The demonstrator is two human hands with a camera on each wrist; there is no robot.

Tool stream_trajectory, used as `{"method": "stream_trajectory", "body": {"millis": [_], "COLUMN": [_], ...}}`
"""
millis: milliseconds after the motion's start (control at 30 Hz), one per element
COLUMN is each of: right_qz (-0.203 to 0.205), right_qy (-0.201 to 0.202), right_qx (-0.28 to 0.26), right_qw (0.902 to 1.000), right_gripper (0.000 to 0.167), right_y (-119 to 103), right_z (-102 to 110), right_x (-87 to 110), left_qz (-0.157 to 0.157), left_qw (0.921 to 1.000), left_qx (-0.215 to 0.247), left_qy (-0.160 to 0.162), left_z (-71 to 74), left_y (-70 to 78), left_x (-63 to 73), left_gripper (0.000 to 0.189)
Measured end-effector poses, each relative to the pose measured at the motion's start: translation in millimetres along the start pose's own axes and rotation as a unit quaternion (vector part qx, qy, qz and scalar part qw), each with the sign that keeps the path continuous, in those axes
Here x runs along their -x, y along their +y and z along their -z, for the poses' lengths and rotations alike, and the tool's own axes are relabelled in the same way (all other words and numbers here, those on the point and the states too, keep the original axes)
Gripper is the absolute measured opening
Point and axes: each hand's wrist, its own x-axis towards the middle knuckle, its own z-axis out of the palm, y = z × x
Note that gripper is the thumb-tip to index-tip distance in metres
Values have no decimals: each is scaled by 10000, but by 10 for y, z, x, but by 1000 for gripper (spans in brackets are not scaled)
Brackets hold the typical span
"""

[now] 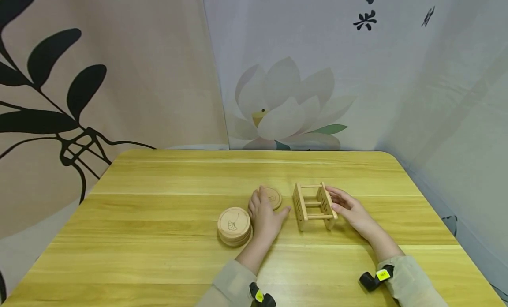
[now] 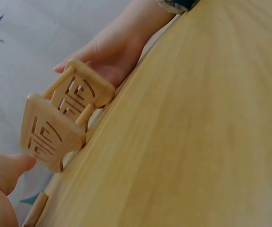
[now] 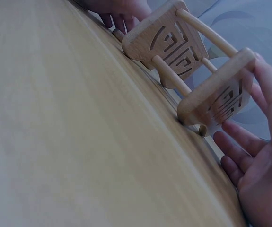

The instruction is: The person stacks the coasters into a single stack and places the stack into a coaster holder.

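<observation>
A round wooden coaster (image 1: 274, 197) lies flat on the table, partly hidden by my left hand (image 1: 266, 216). That hand's fingers reach along the coaster's left side, its thumb spread toward the holder. Left of the hand stands a stack of round wooden coasters (image 1: 234, 225); the top one bears a leaf drawing. The wooden coaster holder (image 1: 312, 204), two cut-out side panels joined by rods, stands upright on the table. My right hand (image 1: 355, 214) touches its right panel, fingers loosely bent; in the right wrist view the thumb (image 3: 270, 82) lies at the panel's upper corner.
The wooden table (image 1: 158, 263) extends to a curtain (image 1: 158, 69) with printed leaves and a lotus behind its far edge. Black wrist cameras (image 1: 377, 278) are strapped over both sleeves.
</observation>
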Motion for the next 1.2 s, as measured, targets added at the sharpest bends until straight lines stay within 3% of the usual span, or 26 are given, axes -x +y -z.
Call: {"method": "stream_trajectory", "body": {"millis": [233,467,833,1200], "right_qz": [40,4,-120,-109], "right_qy": [-34,7,-57,-26], "right_qx": [-58,-58,-141,-153], "right_qw": [10000,10000,9998,9998], "right_gripper": [49,49,49,49], "right_y": [10,11,-8,14], "right_z": [6,8,-7,2], "right_x": [-8,6,18,6], "left_qz": [195,296,605,539], "left_qw": [9996,9977,9928,9873], "left_qx": [53,-391,-937,-1429], "left_qy": [217,476,442,443], "left_z": [-33,-85,-141,-166], "left_y": [-9,-12,-12,-18], "left_x": [-57,-99,-97,-94], "left_gripper": [100,100,100,96]}}
